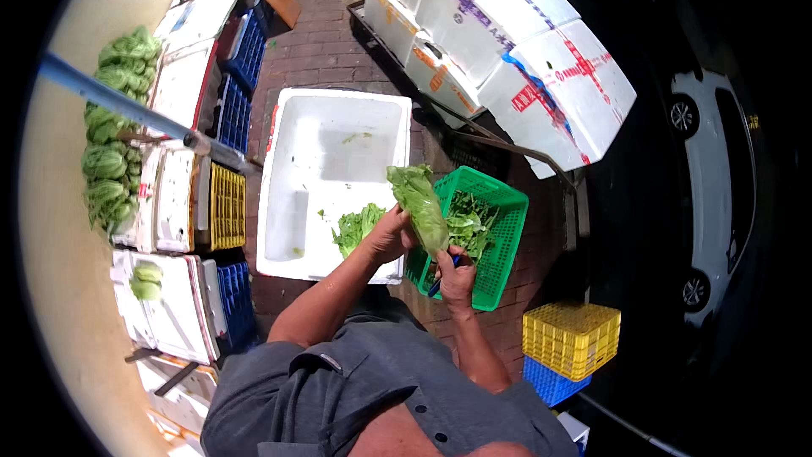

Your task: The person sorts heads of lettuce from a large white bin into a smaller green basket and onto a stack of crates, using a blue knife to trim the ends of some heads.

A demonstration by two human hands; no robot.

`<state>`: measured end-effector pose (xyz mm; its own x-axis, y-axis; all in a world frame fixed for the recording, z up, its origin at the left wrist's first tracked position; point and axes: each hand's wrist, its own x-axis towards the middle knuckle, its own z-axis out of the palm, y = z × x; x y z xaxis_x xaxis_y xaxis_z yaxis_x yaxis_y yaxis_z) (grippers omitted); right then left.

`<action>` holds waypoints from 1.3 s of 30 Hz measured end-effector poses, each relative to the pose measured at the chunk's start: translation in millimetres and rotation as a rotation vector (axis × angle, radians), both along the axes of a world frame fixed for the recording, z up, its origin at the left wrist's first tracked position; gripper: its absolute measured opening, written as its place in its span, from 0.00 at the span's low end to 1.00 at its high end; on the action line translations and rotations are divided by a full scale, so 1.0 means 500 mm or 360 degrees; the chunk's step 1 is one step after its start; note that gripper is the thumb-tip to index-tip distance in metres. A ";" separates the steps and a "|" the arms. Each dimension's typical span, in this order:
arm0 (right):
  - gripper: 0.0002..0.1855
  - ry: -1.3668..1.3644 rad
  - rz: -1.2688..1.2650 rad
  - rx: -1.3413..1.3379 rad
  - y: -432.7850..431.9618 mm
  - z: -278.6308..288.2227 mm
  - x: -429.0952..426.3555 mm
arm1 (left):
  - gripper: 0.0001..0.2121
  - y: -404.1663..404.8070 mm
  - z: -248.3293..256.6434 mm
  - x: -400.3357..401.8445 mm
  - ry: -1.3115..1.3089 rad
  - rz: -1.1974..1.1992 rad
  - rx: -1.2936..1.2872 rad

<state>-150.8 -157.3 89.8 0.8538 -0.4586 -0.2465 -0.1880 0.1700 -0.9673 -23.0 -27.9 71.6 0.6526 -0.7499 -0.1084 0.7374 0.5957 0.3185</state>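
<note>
A head of leafy lettuce (422, 206) is held up over the gap between a white foam box and a green plastic basket. My left hand (390, 235) grips it along its side. At its lower end is my right hand (455, 276), whose fingers also hold a dark blue handle (435, 289), perhaps of a knife; any blade is hidden. In the near right part of the white foam box (298, 133) lies more leafy lettuce (356, 227), partly behind my left forearm. Loose green leaves (471, 228) lie in the green basket (507, 254).
White foam boxes (469, 32), taped shut, are stacked on a cart ahead right. Along the left wall, cabbage-like heads (108, 162) sit beside foam boxes and plastic crates (227, 206). A metal pole (127, 101) juts in from the left. Yellow (564, 343) and blue crates stand near right.
</note>
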 end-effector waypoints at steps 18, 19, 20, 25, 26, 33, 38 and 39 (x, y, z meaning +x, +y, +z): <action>0.07 0.0110 -0.0627 0.0173 -0.024 -0.078 0.027 | 0.14 -0.046 -0.074 -0.053 0.0457 0.0548 0.0431; 0.06 0.0154 -0.0764 0.0275 -0.050 -0.100 0.020 | 0.12 -0.046 -0.067 -0.047 0.0481 0.0537 0.0436; 0.07 0.0133 -0.0805 0.0340 -0.061 -0.101 0.016 | 0.12 -0.037 -0.072 -0.040 0.0511 0.0507 0.0431; 0.14 0.0343 -0.0707 0.0091 -0.182 -0.216 -0.074 | 0.15 0.002 -0.074 0.008 0.0608 0.0503 0.0307; 0.17 0.0578 -0.0799 0.0050 -0.185 -0.221 -0.079 | 0.15 0.015 -0.084 0.023 0.0624 0.0511 0.0312; 0.31 0.0926 -0.0838 0.0830 -0.248 -0.249 -0.126 | 0.17 0.113 -0.066 0.059 0.0550 0.0623 0.0354; 0.24 0.1079 -0.0731 0.0764 -0.256 -0.241 -0.082 | 0.21 0.231 -0.119 0.002 0.0644 0.0768 0.0441; 0.22 0.1147 -0.0401 0.0581 -0.246 -0.217 -0.064 | 0.22 0.249 -0.113 -0.011 0.0662 0.0821 0.0443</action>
<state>-182.9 -280.3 -18.5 0.3142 -0.3998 -0.8611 -0.6522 0.5682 -0.5018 -28.3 96.4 15.2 0.7795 -0.2651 -0.5675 0.4770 0.8385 0.2635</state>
